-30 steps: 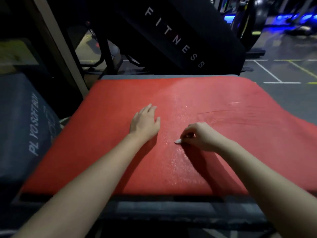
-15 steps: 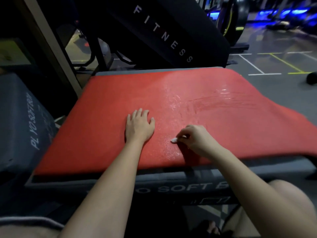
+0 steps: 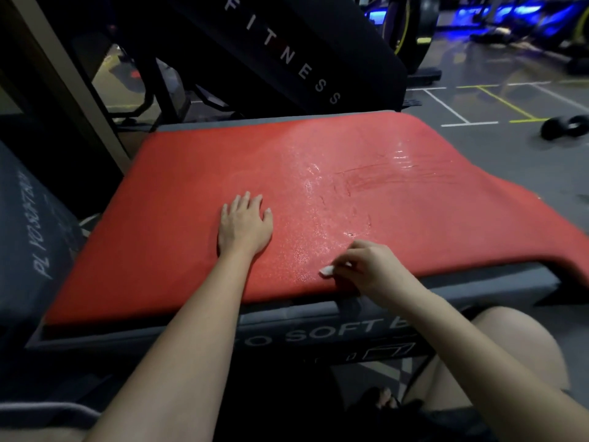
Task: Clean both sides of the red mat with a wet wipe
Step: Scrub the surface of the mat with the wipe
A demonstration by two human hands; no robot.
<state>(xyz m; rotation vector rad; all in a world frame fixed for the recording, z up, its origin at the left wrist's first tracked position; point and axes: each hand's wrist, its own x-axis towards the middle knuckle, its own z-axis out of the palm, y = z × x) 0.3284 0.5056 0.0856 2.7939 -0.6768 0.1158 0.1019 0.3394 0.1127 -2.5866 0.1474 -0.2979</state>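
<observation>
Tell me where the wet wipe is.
Head view, right of centre: the wet wipe is pinched in the right hand at the near edge of the red mat.

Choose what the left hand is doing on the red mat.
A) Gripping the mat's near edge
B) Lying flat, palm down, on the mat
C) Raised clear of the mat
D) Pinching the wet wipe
B: the left hand lies flat on the red mat with straight fingers; it is the right hand that pinches the wet wipe.
</observation>
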